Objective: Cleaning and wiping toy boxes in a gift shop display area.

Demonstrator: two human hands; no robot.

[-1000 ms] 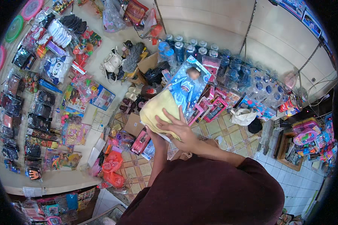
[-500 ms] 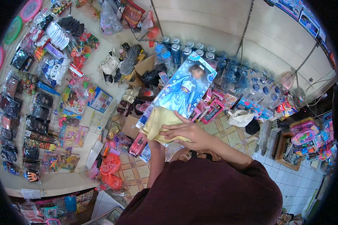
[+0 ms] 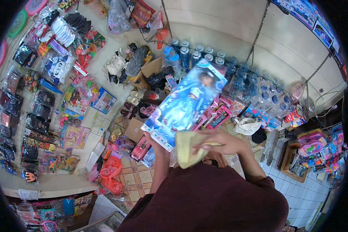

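White handbag (image 3: 115, 65), 1, beside grey fluffy item (image 3: 136, 62), 1. Blue bottles (image 3: 185, 57), pale-capped, grouped along wall (image 3: 216, 23). Off-white cloth bag (image 3: 247, 126), 1, next to black item (image 3: 259, 136), 1. Cardboard box (image 3: 133, 130), brown. Red plastic bags (image 3: 111, 169), lower left.

Wide fisheye view from head height, steeply down over the nearby hands (image 3: 225, 142)

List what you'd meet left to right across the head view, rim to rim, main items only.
Round green item → blue-and-white packaged item → orange-red plastic bags → left hand, on the lower end of the doll box → yellow cloth → right hand → white bag → wooden tray.
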